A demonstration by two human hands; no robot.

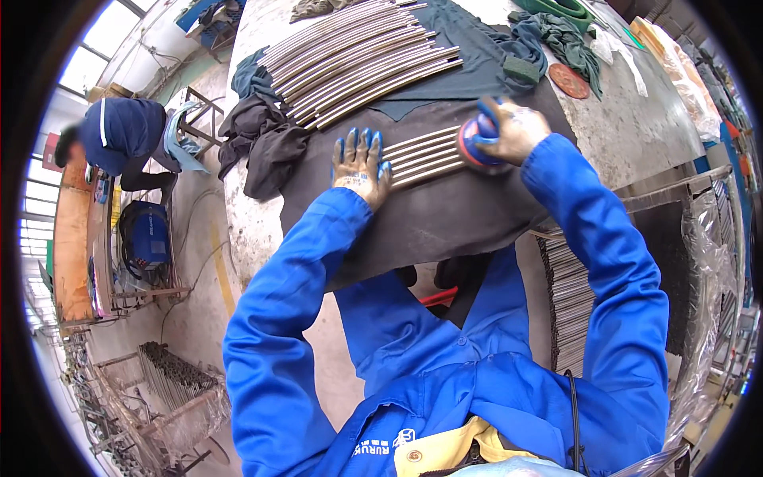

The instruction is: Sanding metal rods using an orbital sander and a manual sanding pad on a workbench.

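Several thin metal tubes (425, 157) lie side by side in a small row on a dark cloth (429, 222) in front of me. My left hand (362, 171), in a blue-and-grey work glove, rests flat over their left ends with the fingers stretched out. My right hand (513, 131), gloved alike and blurred by motion, is closed on a round reddish pad (481, 145). The pad sits against the tubes toward their right ends, which it hides. A larger batch of metal tubes (358, 60) lies farther back on the table, on a green cloth (453, 48).
Bunched dark cloths (266, 143) lie left of the work. A green sponge block (520, 70), a reddish disc (569, 81) and rags (568, 44) are at the back right. Bundled tubes (568, 286) stand by my right side. A person (127, 135) bends over at the left, near a blue machine (147, 234).
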